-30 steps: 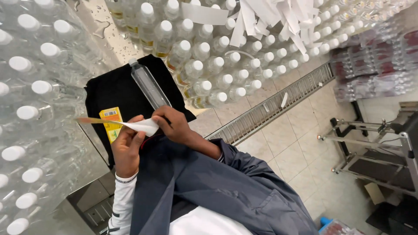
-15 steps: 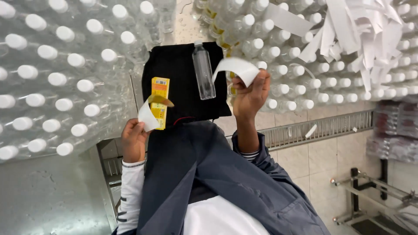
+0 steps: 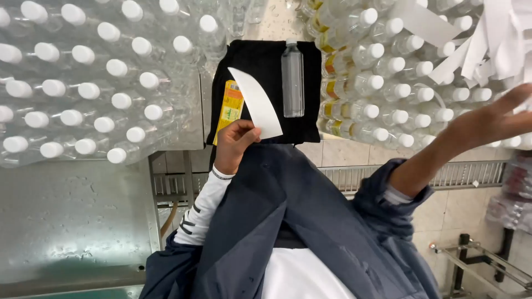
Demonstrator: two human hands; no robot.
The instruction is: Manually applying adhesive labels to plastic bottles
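While the left hand (image 3: 235, 145) pinches a white label (image 3: 256, 103) at the black mat's (image 3: 260, 55) near edge, the bottle (image 3: 292, 79) lies just beyond, cap pointing away; the right hand (image 3: 487, 119) reaches off right, fingers spread, empty.

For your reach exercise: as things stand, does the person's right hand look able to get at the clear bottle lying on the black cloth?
Probably yes: the right hand is empty, and the clear bottle lies uncovered on the black cloth.
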